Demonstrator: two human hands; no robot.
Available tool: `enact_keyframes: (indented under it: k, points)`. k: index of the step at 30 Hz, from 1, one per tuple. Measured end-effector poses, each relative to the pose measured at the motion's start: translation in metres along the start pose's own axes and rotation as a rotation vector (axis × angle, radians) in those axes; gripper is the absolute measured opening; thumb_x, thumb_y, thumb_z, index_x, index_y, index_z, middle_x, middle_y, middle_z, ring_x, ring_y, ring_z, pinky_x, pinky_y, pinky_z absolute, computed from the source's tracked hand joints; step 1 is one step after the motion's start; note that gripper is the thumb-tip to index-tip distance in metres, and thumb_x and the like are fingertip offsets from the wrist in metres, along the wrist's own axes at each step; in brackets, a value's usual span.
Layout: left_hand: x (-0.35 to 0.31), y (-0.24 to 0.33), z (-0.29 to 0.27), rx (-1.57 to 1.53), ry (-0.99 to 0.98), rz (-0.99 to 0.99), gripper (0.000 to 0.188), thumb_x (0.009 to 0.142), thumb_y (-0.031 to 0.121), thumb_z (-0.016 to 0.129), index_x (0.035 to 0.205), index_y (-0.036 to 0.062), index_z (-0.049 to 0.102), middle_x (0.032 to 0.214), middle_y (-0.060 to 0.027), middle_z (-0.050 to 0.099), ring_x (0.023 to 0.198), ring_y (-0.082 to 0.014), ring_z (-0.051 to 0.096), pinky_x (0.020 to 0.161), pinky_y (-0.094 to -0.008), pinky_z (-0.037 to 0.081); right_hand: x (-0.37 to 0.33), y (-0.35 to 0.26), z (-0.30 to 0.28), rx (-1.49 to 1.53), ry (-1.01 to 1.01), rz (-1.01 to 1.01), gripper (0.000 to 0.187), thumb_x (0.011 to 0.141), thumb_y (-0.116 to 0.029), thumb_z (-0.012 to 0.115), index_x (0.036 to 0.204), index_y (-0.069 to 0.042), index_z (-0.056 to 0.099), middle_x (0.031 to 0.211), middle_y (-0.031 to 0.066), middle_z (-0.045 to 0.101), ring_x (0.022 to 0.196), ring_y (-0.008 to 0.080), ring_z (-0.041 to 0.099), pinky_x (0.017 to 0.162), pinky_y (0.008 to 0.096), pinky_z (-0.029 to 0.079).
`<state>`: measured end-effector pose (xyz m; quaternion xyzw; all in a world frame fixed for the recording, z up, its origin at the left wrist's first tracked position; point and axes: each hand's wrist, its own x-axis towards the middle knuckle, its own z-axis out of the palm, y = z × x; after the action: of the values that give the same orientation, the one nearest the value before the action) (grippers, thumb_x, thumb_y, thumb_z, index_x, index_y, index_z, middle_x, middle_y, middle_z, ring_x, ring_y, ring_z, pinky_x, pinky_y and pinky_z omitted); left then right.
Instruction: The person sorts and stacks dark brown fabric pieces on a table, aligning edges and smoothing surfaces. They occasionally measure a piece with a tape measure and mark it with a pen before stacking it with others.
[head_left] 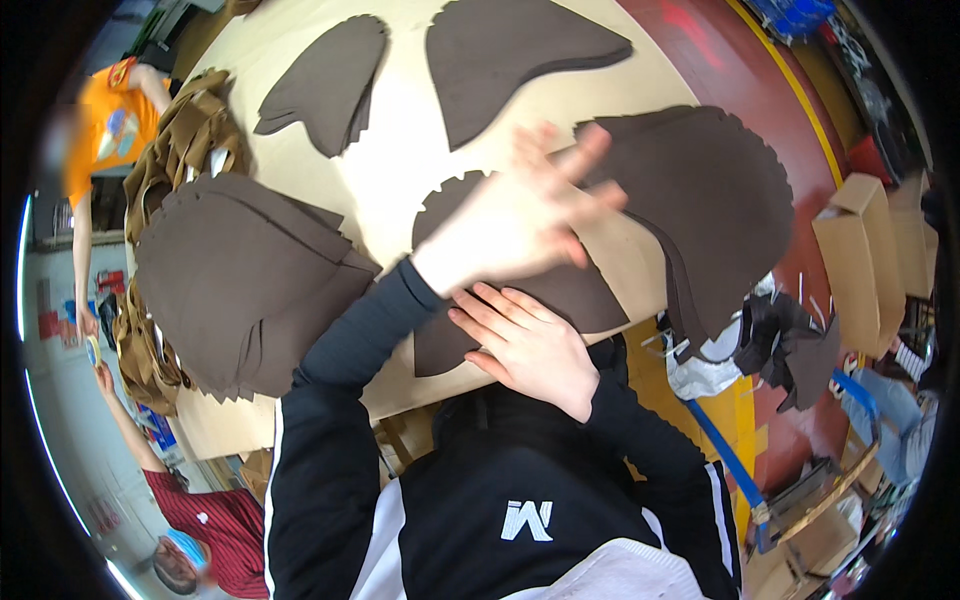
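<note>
A dark brown sheet piece with a notched edge (580,300) lies on the table in front of me, its middle hidden by my hands. Resting flat on it, fingers extended, is my right hand (535,350). My left hand (515,215) is raised over the same piece, blurred by motion, its fingers spread toward the pile at the right and nothing seen in them. That right-hand pile of brown pieces (705,190) hangs partly over the table edge. Left of my left forearm sits another stack of overlapping brown pieces (240,280).
Two more brown stacks, a smaller one (335,80) and a wider one (510,65), lie across the beige table (390,180). Tan cut material (185,150) is heaped at the left edge. Two people stand beyond it. A blue-framed cart (725,455) and cardboard boxes (860,260) are at right.
</note>
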<state>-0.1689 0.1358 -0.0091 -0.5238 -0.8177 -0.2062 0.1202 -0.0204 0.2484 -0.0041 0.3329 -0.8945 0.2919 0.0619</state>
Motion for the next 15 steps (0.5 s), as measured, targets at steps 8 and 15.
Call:
enact_keyframes:
  k: [8,15]
  points:
    - [0.017,-0.002,0.026,0.238,-0.095,-0.108,0.07,0.092,0.055,0.054,0.153,0.0255,0.04,0.167,-0.0158,0.012,0.153,-0.0437,-0.004,0.12,-0.0619,-0.002,-0.012,0.006,0.012,0.128,0.166,-0.111,0.022,0.086,-0.02,0.074,0.103,-0.006,0.075,0.114,0.0029,0.073,0.108,0.0139,0.069,0.095,0.0288,0.054]
    - [0.017,0.045,0.04,0.197,-0.129,0.048,0.075,0.09,0.066,0.046,0.153,0.026,0.041,0.167,-0.018,0.008,0.153,-0.0456,-0.003,0.12,-0.0641,0.0,-0.011,0.003,0.012,0.255,0.176,-0.044,0.022,0.085,-0.02,0.074,0.101,-0.006,0.075,0.104,0.0037,0.074,0.098,0.0161,0.071,0.087,0.0292,0.056]
